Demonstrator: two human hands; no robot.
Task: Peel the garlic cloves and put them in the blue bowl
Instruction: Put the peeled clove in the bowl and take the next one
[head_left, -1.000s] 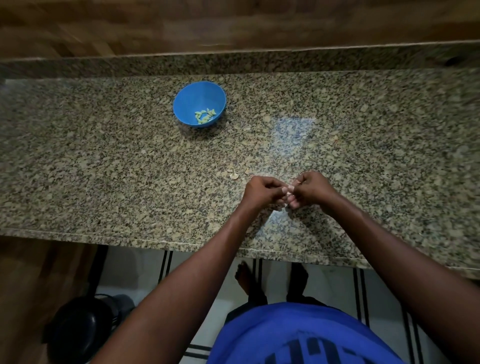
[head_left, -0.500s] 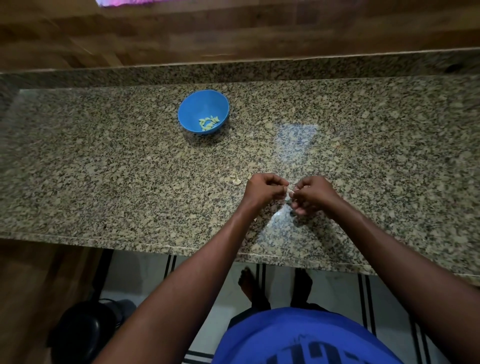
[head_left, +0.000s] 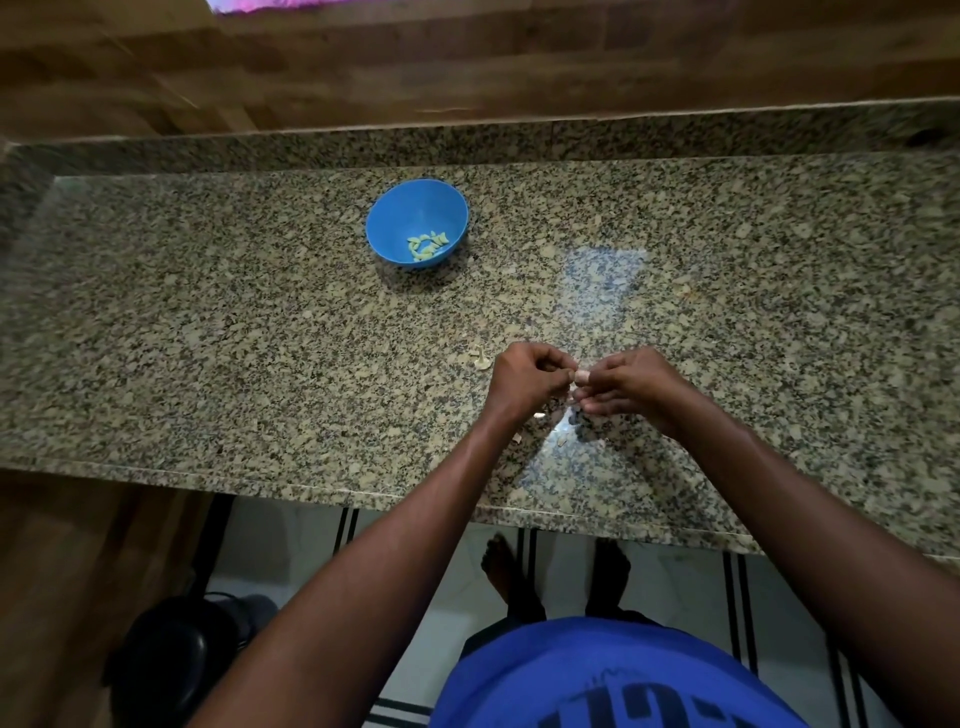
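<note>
Above the granite countertop (head_left: 208, 338), the left hand (head_left: 524, 382) and right hand (head_left: 631, 387) meet fingertip to fingertip, both pinching one garlic clove (head_left: 582, 376). The blue bowl (head_left: 417, 222) sits well apart, farther back-left, holding peeled cloves (head_left: 427, 244). The blue shirt (head_left: 597, 675) carries dark lettering — unreadable.

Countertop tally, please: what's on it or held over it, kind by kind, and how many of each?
Blue bowl: 1
Pile of peeled cloves in it: 1, cloves too small to count
Garlic clove pinched between left hand and right hand: 1
Garlic stem piece: 1
Loose skin scraps: about 3
Total: about 7
</note>
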